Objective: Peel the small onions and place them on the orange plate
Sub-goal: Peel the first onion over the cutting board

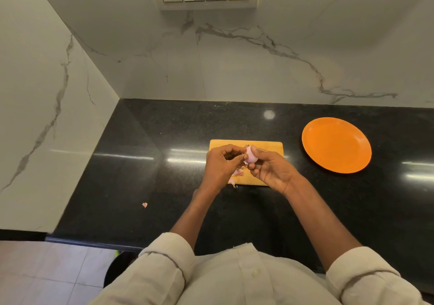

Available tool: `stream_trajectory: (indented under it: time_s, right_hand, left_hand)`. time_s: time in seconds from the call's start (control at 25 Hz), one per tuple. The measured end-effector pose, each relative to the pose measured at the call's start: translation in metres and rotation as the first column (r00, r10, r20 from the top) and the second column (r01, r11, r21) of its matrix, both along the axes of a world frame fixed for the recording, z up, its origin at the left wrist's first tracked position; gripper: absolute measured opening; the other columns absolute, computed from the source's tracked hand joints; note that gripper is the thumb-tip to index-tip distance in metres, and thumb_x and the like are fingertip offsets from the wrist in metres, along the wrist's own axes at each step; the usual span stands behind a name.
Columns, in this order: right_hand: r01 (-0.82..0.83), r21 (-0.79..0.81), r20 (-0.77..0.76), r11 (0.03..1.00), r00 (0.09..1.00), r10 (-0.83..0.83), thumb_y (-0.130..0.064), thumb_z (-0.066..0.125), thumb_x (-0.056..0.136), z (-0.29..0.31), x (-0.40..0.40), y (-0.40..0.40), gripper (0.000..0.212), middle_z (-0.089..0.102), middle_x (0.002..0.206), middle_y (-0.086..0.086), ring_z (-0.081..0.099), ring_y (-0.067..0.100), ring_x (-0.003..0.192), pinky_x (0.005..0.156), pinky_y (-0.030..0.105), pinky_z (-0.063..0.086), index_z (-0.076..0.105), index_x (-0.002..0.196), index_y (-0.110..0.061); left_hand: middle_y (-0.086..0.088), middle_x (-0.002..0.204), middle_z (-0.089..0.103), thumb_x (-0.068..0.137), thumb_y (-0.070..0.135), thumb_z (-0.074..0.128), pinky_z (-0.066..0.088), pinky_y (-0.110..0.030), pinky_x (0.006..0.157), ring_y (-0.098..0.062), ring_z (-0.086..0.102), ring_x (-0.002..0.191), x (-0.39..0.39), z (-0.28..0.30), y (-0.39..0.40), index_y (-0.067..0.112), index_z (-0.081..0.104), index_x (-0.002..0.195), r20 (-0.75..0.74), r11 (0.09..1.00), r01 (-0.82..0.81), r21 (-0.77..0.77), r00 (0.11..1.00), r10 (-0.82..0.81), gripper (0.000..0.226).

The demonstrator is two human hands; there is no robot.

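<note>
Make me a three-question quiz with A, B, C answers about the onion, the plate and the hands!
1. Where is the orange plate?
A. on the black counter, right of the cutting board
B. on the cutting board
C. on the floor

2. How many onions lie on the plate?
A. none
B. two
C. five

3. What is happening to the small onion?
A. it lies alone on the counter
B. both hands hold it
C. it sits on the plate

Answers: 1 A, the plate rests on the counter beside the cutting board. 2 A, the plate is bare. 3 B, the right hand grips it and the left hand pinches at it.
</note>
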State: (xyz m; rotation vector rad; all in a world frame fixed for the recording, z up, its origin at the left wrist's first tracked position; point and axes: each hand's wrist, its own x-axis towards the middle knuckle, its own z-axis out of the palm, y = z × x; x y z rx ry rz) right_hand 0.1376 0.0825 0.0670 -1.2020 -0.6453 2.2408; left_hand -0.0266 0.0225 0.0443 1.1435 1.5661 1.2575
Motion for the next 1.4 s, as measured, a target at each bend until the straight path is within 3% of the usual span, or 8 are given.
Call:
stream_trajectory:
  time_s: [0.32, 0.4, 0.6, 0.72, 0.88, 1.04, 1.24, 1.4]
  right_hand:
    - [-0.024, 0.142, 0.146, 0.990, 0.989, 0.003, -0.031, 0.069, 0.100, 0.002, -0.016, -0.011, 0.029, 0.069, 0.085, 0.005, 0.051, 0.006, 0.056, 0.054, 0.021, 0.043, 0.072, 0.113, -0.005]
    - [-0.037, 0.160, 0.166, 0.986, 0.986, 0.010, -0.030, 0.070, 0.099, 0.003, -0.019, -0.014, 0.031, 0.068, 0.083, 0.003, 0.051, 0.005, 0.054, 0.055, 0.021, 0.043, 0.072, 0.117, -0.005]
    - [-0.058, 0.187, 0.150, 0.981, 0.988, 0.030, -0.025, 0.063, 0.103, 0.015, -0.029, -0.016, 0.026, 0.068, 0.069, -0.002, 0.052, 0.004, 0.051, 0.051, 0.020, 0.044, 0.071, 0.116, -0.003]
    - [-0.042, 0.152, 0.149, 0.987, 0.989, 0.019, -0.026, 0.065, 0.102, 0.017, -0.027, -0.013, 0.029, 0.069, 0.083, 0.004, 0.050, 0.007, 0.055, 0.052, 0.020, 0.044, 0.072, 0.119, -0.004]
    - [0.005, 0.074, 0.123, 0.997, 0.992, -0.015, -0.038, 0.072, 0.097, 0.015, -0.014, -0.006, 0.044, 0.067, 0.094, 0.012, 0.051, 0.010, 0.060, 0.054, 0.021, 0.047, 0.069, 0.122, -0.002]
    - [0.027, 0.034, 0.120, 0.999, 0.992, -0.031, -0.058, 0.073, 0.090, 0.012, -0.019, -0.006, 0.060, 0.065, 0.092, 0.013, 0.053, 0.013, 0.062, 0.056, 0.022, 0.053, 0.067, 0.119, -0.006]
    - [0.040, -0.004, 0.058, 0.999, 0.998, -0.040, -0.053, 0.073, 0.091, 0.007, -0.023, -0.008, 0.059, 0.068, 0.088, 0.012, 0.060, 0.014, 0.068, 0.060, 0.024, 0.059, 0.065, 0.122, -0.004]
    - [0.056, -0.003, 0.077, 0.998, 0.995, -0.056, -0.047, 0.077, 0.091, -0.001, -0.023, -0.010, 0.057, 0.069, 0.103, 0.016, 0.063, 0.015, 0.071, 0.059, 0.025, 0.058, 0.064, 0.125, -0.003]
  left_hand:
    - [0.004, 0.073, 0.063, 0.096, 0.023, 0.077, 0.052, -0.036, 0.058, -0.014, 0.060, 0.064, 0.004, 0.015, -0.003, 0.013, 0.061, 0.085, -0.501, 0.996, 0.077, 0.054, 0.865, -0.040, 0.022]
    - [0.006, 0.068, 0.059, 0.095, 0.019, 0.077, 0.050, -0.038, 0.055, -0.010, 0.055, 0.061, 0.005, 0.013, -0.006, 0.014, 0.056, 0.080, -0.483, 0.998, 0.042, 0.035, 0.875, -0.020, 0.027]
    - [0.011, 0.062, 0.052, 0.088, 0.013, 0.080, 0.035, -0.020, 0.050, -0.005, 0.047, 0.054, 0.001, 0.016, -0.004, 0.016, 0.052, 0.074, -0.459, 0.997, -0.048, 0.063, 0.886, 0.071, 0.031]
    - [0.006, 0.062, 0.053, 0.087, 0.010, 0.078, 0.036, -0.021, 0.051, -0.008, 0.045, 0.056, -0.003, 0.014, -0.003, 0.016, 0.051, 0.073, -0.413, 0.997, -0.033, 0.073, 0.909, 0.060, 0.031]
    - [-0.008, 0.081, 0.072, 0.095, 0.007, 0.075, 0.056, -0.026, 0.064, -0.013, 0.067, 0.070, -0.011, 0.011, 0.000, 0.002, 0.067, 0.091, -0.148, 0.999, 0.040, 0.030, 0.988, -0.035, 0.010]
    - [-0.012, 0.091, 0.078, 0.103, 0.011, 0.070, 0.064, -0.030, 0.073, -0.021, 0.077, 0.079, -0.017, 0.011, 0.000, -0.004, 0.068, 0.110, 0.087, 0.997, 0.070, 0.009, 0.994, -0.071, 0.016]
    - [-0.009, 0.095, 0.081, 0.093, 0.006, 0.081, 0.066, -0.039, 0.083, -0.025, 0.079, 0.090, -0.014, 0.005, -0.005, 0.004, 0.077, 0.106, 0.057, 0.999, 0.020, 0.050, 0.998, -0.023, 0.013]
    - [-0.009, 0.085, 0.080, 0.097, 0.007, 0.077, 0.067, -0.042, 0.076, -0.027, 0.079, 0.079, -0.012, -0.002, -0.008, 0.003, 0.079, 0.098, 0.012, 0.999, -0.038, 0.005, 0.999, 0.038, 0.005]
